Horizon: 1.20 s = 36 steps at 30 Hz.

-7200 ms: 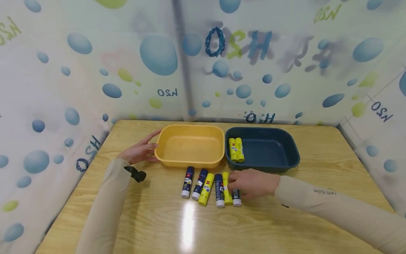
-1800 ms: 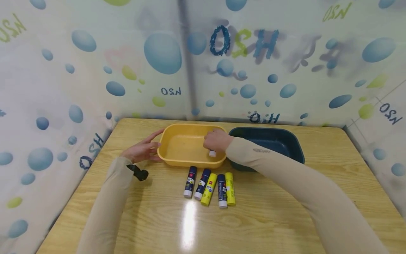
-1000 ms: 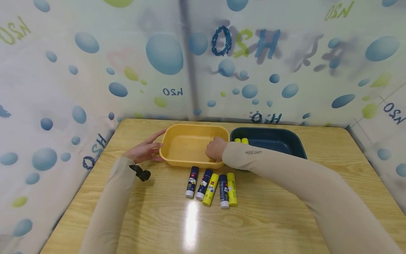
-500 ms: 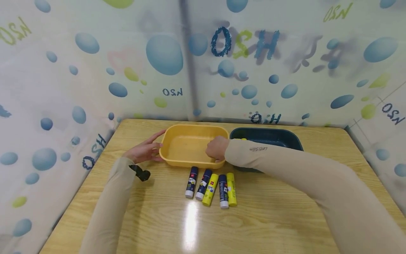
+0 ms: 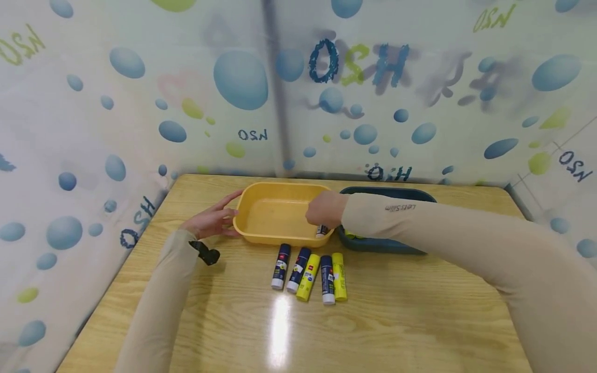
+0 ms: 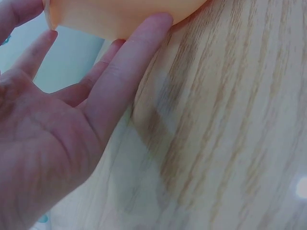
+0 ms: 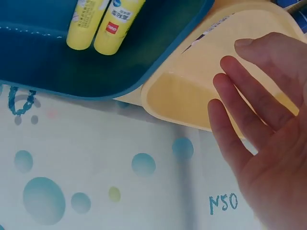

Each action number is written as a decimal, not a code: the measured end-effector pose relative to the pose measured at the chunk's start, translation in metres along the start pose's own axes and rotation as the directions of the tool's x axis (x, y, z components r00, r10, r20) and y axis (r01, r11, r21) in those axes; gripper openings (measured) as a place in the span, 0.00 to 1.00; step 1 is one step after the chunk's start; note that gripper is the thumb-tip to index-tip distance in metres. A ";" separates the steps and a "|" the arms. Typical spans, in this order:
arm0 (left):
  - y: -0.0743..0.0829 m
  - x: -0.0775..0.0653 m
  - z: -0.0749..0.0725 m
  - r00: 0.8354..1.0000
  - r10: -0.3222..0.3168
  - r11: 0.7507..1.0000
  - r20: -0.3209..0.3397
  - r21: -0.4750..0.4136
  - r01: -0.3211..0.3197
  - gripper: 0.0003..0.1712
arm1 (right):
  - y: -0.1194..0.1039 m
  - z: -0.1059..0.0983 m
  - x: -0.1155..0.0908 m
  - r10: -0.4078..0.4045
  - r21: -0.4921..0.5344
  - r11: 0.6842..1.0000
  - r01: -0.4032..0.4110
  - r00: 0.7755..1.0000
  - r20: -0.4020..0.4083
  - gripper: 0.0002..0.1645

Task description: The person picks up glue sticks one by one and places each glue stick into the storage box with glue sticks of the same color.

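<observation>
My left hand (image 5: 212, 220) touches the left side of the yellow tray (image 5: 275, 240) with fingers extended; in the left wrist view, fingertips (image 6: 160, 21) meet the tray's outer wall. Over the tray's right end is my right hand (image 5: 324, 209). The right wrist view has its fingers (image 7: 240, 96) spread, holding nothing. Beneath it a dark blue glue stick (image 5: 322, 231) lies in the tray along the right wall, partly hidden by the hand. In front of the tray are dark blue glue sticks (image 5: 281, 267) with white caps and yellow glue sticks (image 5: 309, 278), in a loose row.
A dark blue tray (image 5: 387, 246) stands right beside the yellow one, largely covered by the right sleeve (image 5: 420, 223). Two yellow glue sticks (image 7: 117, 28) lie side by side in it. A printed curtain (image 5: 298, 103) hangs behind the wooden table (image 5: 396, 321).
A dark blue glue stick has gone from the row's right end into the yellow tray with my right hand. That hand has since let go and risen slightly. My left hand stays at the tray.
</observation>
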State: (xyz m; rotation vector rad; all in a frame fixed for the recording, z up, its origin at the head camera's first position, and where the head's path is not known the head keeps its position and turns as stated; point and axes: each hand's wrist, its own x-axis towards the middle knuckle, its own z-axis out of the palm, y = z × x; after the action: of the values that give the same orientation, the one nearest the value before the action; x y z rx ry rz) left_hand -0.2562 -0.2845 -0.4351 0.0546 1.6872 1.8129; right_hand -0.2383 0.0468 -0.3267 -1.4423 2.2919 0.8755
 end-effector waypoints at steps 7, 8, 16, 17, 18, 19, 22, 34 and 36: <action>0.001 -0.003 0.002 1.000 0.008 1.000 0.004 -0.007 -0.008 0.38 | -0.005 0.010 -0.021 -0.008 0.044 0.999 0.012 0.996 -0.091 0.12; 0.001 -0.003 0.002 1.000 0.005 1.000 0.000 -0.008 -0.005 0.38 | -0.007 0.012 -0.024 -0.005 0.059 0.998 0.011 0.995 -0.099 0.12; 0.002 -0.003 0.004 1.000 -0.010 1.000 -0.012 -0.005 0.010 0.38 | -0.021 0.020 -0.043 0.029 0.080 0.997 -0.021 0.995 -0.095 0.17; 0.002 -0.002 0.003 1.000 -0.013 1.000 -0.011 -0.003 0.013 0.39 | -0.023 0.020 -0.045 0.031 0.079 0.997 -0.023 0.995 -0.098 0.17; 0.002 -0.002 0.003 1.000 -0.016 1.000 -0.013 -0.006 0.016 0.39 | -0.026 0.020 -0.048 0.030 0.086 0.996 -0.021 0.994 -0.109 0.17; 0.002 -0.002 0.003 1.000 -0.017 1.000 -0.012 -0.004 0.017 0.39 | -0.028 0.021 -0.051 0.030 0.085 0.996 -0.019 0.992 -0.125 0.18; 0.002 -0.001 0.003 1.000 -0.017 1.000 -0.006 -0.002 0.017 0.39 | -0.036 0.023 -0.057 0.033 0.074 0.997 -0.021 0.987 -0.159 0.20; 0.001 -0.002 0.002 1.000 -0.004 1.000 0.005 -0.011 0.005 0.39 | -0.065 0.057 -0.064 0.057 0.152 0.988 -0.024 0.974 -0.219 0.23; 0.000 -0.002 0.003 1.000 -0.001 1.000 0.003 -0.009 0.001 0.39 | -0.069 0.063 -0.063 0.046 0.142 0.990 -0.015 0.974 -0.223 0.22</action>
State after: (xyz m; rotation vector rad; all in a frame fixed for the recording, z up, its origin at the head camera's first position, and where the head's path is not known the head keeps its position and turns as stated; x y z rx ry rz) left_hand -0.2533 -0.2833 -0.4334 0.0525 1.6766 1.8192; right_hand -0.1527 0.1095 -0.3644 -1.5165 2.4888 0.5701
